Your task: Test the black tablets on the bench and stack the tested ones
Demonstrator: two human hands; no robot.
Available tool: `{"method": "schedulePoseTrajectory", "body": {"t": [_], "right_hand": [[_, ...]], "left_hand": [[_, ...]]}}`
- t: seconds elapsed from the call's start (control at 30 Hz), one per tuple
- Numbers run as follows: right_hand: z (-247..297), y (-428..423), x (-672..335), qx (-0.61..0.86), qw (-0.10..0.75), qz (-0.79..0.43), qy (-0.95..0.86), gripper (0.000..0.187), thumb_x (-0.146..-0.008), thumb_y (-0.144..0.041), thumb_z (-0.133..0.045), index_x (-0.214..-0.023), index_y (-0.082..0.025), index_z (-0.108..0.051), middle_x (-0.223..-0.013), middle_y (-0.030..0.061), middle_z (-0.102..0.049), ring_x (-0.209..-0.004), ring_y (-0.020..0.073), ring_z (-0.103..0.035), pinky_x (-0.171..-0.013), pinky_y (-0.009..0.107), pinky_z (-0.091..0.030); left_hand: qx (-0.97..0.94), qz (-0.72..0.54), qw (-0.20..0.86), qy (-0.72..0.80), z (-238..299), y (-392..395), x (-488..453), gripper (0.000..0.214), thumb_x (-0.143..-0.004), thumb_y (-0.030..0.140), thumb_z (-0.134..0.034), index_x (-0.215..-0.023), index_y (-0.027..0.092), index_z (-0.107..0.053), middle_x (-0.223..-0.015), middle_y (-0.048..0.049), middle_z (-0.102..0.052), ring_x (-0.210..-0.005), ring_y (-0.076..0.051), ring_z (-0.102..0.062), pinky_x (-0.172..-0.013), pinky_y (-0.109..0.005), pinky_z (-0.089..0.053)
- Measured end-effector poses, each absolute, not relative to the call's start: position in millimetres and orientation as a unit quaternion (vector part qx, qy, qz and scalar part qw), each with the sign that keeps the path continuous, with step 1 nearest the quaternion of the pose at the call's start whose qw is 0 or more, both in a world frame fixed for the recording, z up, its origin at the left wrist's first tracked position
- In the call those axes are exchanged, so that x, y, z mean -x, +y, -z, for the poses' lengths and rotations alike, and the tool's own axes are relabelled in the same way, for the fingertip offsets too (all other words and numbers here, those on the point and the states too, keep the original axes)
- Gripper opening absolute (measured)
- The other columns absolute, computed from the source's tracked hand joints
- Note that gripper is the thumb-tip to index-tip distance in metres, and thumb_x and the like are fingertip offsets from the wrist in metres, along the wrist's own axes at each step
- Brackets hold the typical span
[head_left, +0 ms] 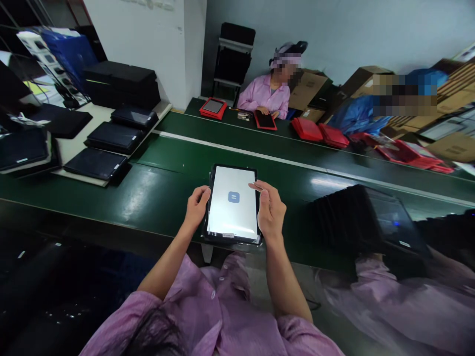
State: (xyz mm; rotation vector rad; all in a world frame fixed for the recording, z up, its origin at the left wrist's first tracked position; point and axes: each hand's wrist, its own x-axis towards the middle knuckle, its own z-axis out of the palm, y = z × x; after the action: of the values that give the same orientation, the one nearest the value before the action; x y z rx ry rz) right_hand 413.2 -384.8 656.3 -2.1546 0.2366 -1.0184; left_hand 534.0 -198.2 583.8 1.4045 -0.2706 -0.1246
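Note:
A tablet (233,217) with a lit white screen and a blue square icon is in front of me at the near edge of the green bench, its black border wrapped in something clear and shiny. My left hand (198,205) grips its left edge, fingers curled round the side. My right hand (272,207) is closed at the right edge, the palm against the side. One of its fingers reaches over the upper right of the screen; whether it touches the glass I cannot tell. The tablet's underside is hidden.
Stacked black tablets (95,163) lie on a board at the left. A row of black tablets (349,217) leans at the right, beside a co-worker's blurred sleeve (374,272). Across the bench (159,198), a person (263,94) handles a red-cased tablet (265,120); red cases (307,129) lie nearby.

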Motion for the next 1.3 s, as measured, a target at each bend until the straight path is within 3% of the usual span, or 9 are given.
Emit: {"method": "schedulePoseTrajectory", "body": {"t": [0.23, 0.37, 0.57, 0.7, 0.87, 0.97, 1.07, 1.2, 1.3], "right_hand": [[-658, -382, -413, 0.846, 0.34, 0.404, 0.071, 0.043, -0.115, -0.039, -0.037, -0.118, -0.027, -0.078, -0.116, 0.0062, -0.081, -0.13, 0.0262, -0.069, -0.11, 0.048, -0.056], [-659, -383, -414, 0.873, 0.328, 0.357, 0.051, 0.046, -0.115, -0.038, -0.035, -0.113, -0.029, -0.081, -0.112, 0.0039, -0.083, -0.133, 0.0254, -0.068, -0.117, 0.052, -0.051], [-658, -382, -414, 0.847, 0.303, 0.424, 0.101, 0.05, -0.116, -0.038, -0.034, -0.103, -0.026, -0.082, -0.097, 0.0027, -0.084, -0.123, 0.0253, -0.074, -0.127, 0.06, -0.039], [-659, -383, -415, 0.867, 0.31, 0.386, 0.051, 0.046, -0.115, -0.038, -0.036, -0.109, -0.029, -0.081, -0.109, 0.0019, -0.084, -0.13, 0.0241, -0.071, -0.126, 0.057, -0.041], [-657, -386, -412, 0.852, 0.328, 0.398, 0.086, 0.051, -0.116, -0.04, -0.034, -0.107, -0.027, -0.082, -0.104, 0.0033, -0.084, -0.126, 0.0252, -0.073, -0.125, 0.058, -0.042], [-663, -382, -400, 0.846, 0.366, 0.378, 0.081, 0.049, -0.115, -0.041, -0.035, -0.111, -0.029, -0.082, -0.108, 0.0028, -0.084, -0.13, 0.0261, -0.07, -0.124, 0.057, -0.044], [-675, -373, -390, 0.87, 0.389, 0.303, 0.004, 0.047, -0.115, -0.042, -0.034, -0.123, -0.032, -0.079, -0.128, 0.0017, -0.08, -0.144, 0.0258, -0.06, -0.123, 0.053, -0.047], [-687, -365, -392, 0.932, 0.308, 0.161, -0.101, 0.042, -0.113, -0.046, -0.042, -0.144, -0.033, -0.067, -0.146, 0.0007, -0.071, -0.156, 0.0287, -0.046, -0.134, 0.063, -0.028], [-685, -370, -394, 0.934, 0.296, 0.175, -0.101, 0.043, -0.115, -0.043, -0.038, -0.147, -0.031, -0.063, -0.146, 0.0004, -0.071, -0.154, 0.0273, -0.05, -0.137, 0.065, -0.02]], "left_hand": [[-0.647, 0.047, 0.749, -0.133, -583, -199, -532, 0.043, -0.097, 0.059, -0.066, -0.104, 0.019, -0.077, -0.114, -0.0095, -0.076, -0.112, -0.025, -0.069, -0.102, -0.034, -0.051], [-0.65, 0.043, 0.746, -0.138, -583, -199, -533, 0.041, -0.097, 0.058, -0.067, -0.103, 0.019, -0.078, -0.112, -0.0088, -0.076, -0.11, -0.025, -0.069, -0.101, -0.033, -0.051], [-0.639, 0.065, 0.757, -0.121, -582, -202, -534, 0.04, -0.093, 0.05, -0.073, -0.118, 0.019, -0.076, -0.125, -0.01, -0.074, -0.115, -0.026, -0.068, -0.105, -0.036, -0.052], [-0.632, 0.089, 0.76, -0.121, -583, -202, -536, 0.04, -0.092, 0.043, -0.073, -0.124, 0.02, -0.075, -0.131, -0.01, -0.072, -0.121, -0.027, -0.066, -0.109, -0.038, -0.05], [-0.627, 0.115, 0.761, -0.12, -586, -199, -536, 0.046, -0.089, 0.039, -0.074, -0.131, 0.019, -0.073, -0.136, -0.0109, -0.07, -0.126, -0.028, -0.064, -0.111, -0.039, -0.049], [-0.641, 0.124, 0.747, -0.126, -588, -198, -537, 0.051, -0.087, 0.038, -0.075, -0.135, 0.019, -0.07, -0.139, -0.0119, -0.068, -0.128, -0.029, -0.063, -0.112, -0.042, -0.049], [-0.658, 0.128, 0.729, -0.141, -591, -196, -538, 0.055, -0.087, 0.038, -0.075, -0.138, 0.019, -0.068, -0.143, -0.0136, -0.066, -0.13, -0.03, -0.062, -0.113, -0.044, -0.049], [-0.679, 0.114, 0.708, -0.157, -595, -195, -540, 0.058, -0.084, 0.039, -0.078, -0.137, 0.017, -0.067, -0.145, -0.0167, -0.063, -0.131, -0.032, -0.062, -0.111, -0.047, -0.052], [-0.696, 0.097, 0.693, -0.163, -596, -196, -540, 0.062, -0.08, 0.038, -0.081, -0.137, 0.017, -0.068, -0.144, -0.0181, -0.062, -0.129, -0.034, -0.063, -0.11, -0.048, -0.053]]}}
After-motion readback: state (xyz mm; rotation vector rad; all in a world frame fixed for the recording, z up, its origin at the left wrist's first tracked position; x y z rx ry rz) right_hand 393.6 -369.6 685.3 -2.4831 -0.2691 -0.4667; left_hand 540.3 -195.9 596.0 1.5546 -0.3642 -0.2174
